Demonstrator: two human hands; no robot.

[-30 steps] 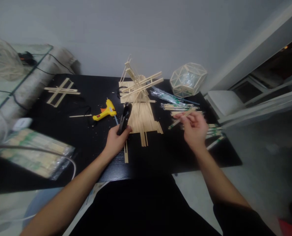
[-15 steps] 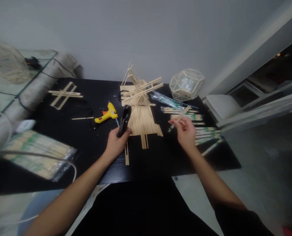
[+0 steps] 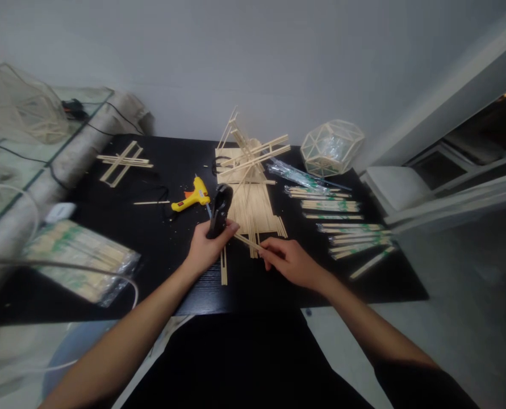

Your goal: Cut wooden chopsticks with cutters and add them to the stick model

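Head view; sticks (image 3: 247, 242) in right fingers (image 3: 274, 244)

I watch the left hand (image 3: 207, 245) grip a black hand tool (image 3: 221, 205) that points towards one o'clock. The right hand (image 3: 293, 263) pinches a pale stick (image 3: 248, 242), its far end aimed towards ten, near the left hand. Taking the black bench (image 3: 274, 292) as a dial with twelve at the wall (image 3: 235, 62), a stick-built windmill (image 3: 249, 201) sits at twelve, a yellow glue gun (image 3: 193, 197) at ten, crossed sticks (image 3: 125, 161) farther out that way, a faceted frame (image 3: 312, 154) at two, wrapped sticks (image 3: 355, 228) at three.
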